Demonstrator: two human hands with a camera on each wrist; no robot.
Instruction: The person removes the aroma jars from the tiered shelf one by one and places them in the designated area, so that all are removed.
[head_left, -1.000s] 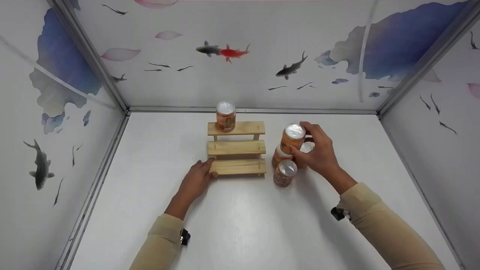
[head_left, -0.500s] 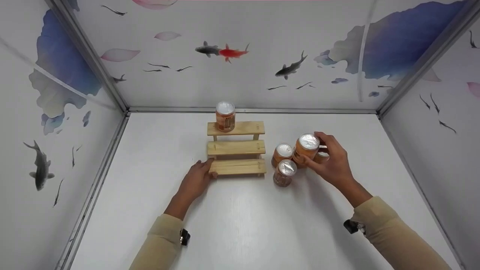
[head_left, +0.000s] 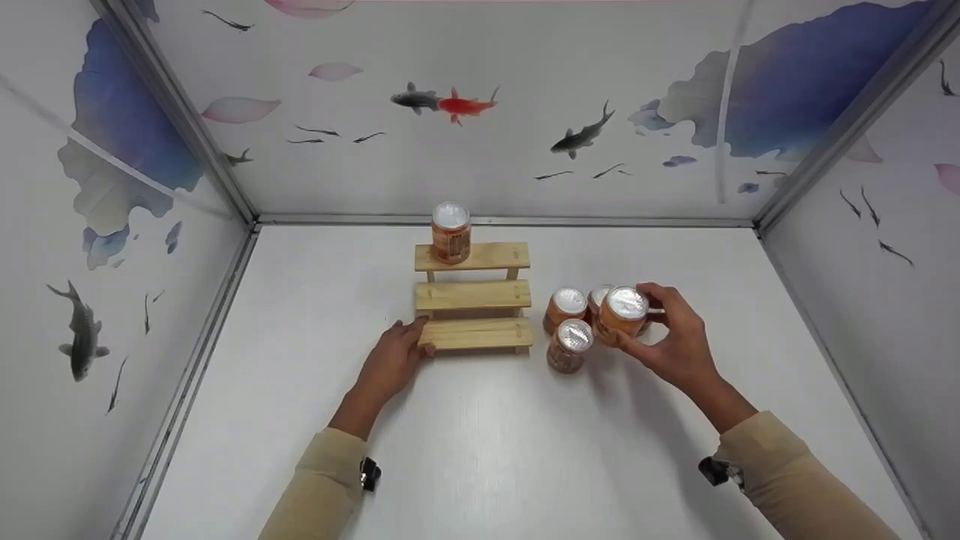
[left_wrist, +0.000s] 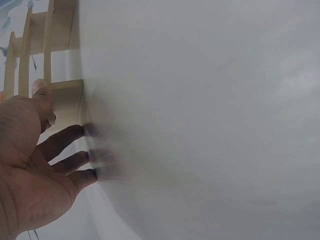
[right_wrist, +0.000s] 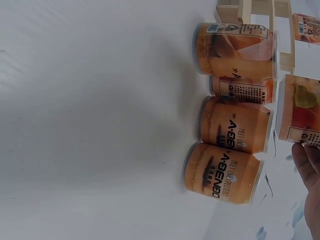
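My left hand [head_left: 391, 360] pinches the left end of a three-step wooden display stand [head_left: 476, 334], at its lowest step. In the left wrist view, the thumb lies against that step, and the other fingertips meet the table. My right hand [head_left: 679, 341] holds an orange drink can [head_left: 622, 319] upright by its sides, thumb in front and fingers behind. The right wrist view puts this can [right_wrist: 302, 110] higher than several standing cans [right_wrist: 222, 172]. One can [head_left: 568, 349] stands nearest me, another [head_left: 564, 309] just behind it. Others are partly hidden behind the held can.
On the stand's top step, toward its left end, stands one more can [head_left: 451, 238]. White table [head_left: 480, 450] surrounds everything. Printed panels with metal frame edges [head_left: 510, 222] close off the back and both sides.
My right hand has carried the can rightward and toward me, from over the left cans to over the right ones. My left hand and the stand have stayed still.
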